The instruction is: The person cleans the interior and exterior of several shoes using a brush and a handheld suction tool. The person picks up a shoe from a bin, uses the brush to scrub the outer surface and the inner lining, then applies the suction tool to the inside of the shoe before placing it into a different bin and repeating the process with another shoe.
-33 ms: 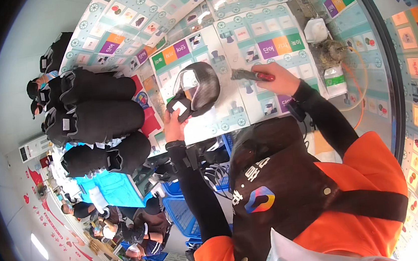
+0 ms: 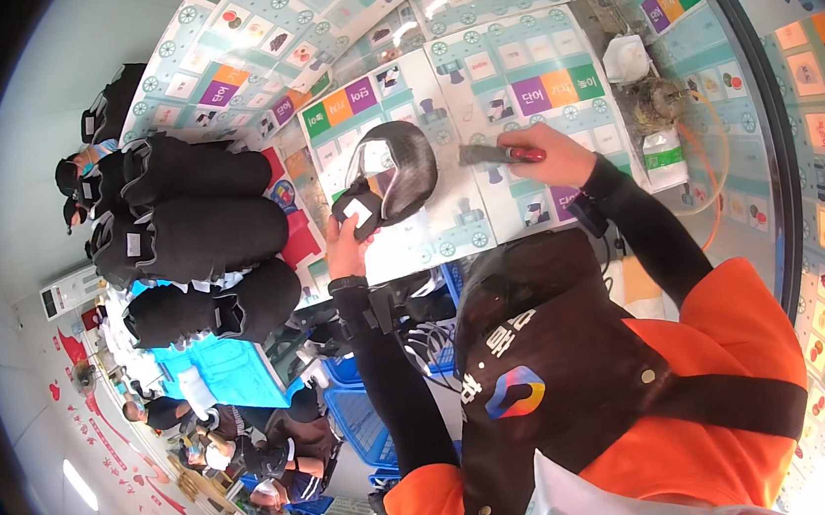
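Clasping a red-handled brush-like tool [image 2: 487, 154] in the right hand [image 2: 559, 154]; grasping with fingers of the left hand [image 2: 345, 252] the white-labelled end of a black cap-like piece [image 2: 417, 176], over the table [image 2: 436, 243]. Looks light, springy, hardly slippery; best held there.

The hands [image 2: 554, 154] partly cover the black padded piece [image 2: 412, 173] and the red-handled tool [image 2: 484, 154].

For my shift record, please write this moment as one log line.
left hand: holds black fabric item | right hand: holds red-handled tool, apart from item | nearby: similar black pieces, left
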`<state>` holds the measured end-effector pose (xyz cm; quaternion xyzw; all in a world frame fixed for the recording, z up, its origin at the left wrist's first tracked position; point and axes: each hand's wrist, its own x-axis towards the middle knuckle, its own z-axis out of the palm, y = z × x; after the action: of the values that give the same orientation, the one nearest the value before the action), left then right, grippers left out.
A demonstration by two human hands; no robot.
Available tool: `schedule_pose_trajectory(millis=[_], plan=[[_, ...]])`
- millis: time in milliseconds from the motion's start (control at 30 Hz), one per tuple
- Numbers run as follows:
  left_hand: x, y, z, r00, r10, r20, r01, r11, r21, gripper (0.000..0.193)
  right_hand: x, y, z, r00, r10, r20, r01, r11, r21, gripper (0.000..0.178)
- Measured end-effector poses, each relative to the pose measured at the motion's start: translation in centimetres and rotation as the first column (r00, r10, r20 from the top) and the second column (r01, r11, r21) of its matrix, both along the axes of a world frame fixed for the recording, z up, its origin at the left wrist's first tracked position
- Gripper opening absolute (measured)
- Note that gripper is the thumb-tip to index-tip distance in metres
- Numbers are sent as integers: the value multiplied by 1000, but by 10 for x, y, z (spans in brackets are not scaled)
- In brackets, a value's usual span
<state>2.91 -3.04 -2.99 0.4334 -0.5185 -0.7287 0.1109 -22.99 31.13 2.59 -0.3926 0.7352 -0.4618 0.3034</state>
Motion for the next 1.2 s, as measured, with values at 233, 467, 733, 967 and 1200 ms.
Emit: schedule_pose_trajectory(millis=[233,467,733,967,1200], plan=[[10,-21,-7,970,-137,200,171,972,-163,33,3,-3,18,999,52,16,-51,995,-90,19],[12,-21,-4,974,-154,168,177,975,-137,33,0,4,3,998,56,4,-56,998,-41,18],[19,-35,-1,942,-254,220,303,927,-223,34,-10,10,6,970,244,2,-244,969,48,20],[-16,-21,10,884,-288,368,440,779,-447,34,-14,7,10,959,282,17,-280,955,-97,22],[-25,-17,-6,820,-418,390,571,634,-522,26,-13,4,17,950,300,-82,-308,945,-114,18]])
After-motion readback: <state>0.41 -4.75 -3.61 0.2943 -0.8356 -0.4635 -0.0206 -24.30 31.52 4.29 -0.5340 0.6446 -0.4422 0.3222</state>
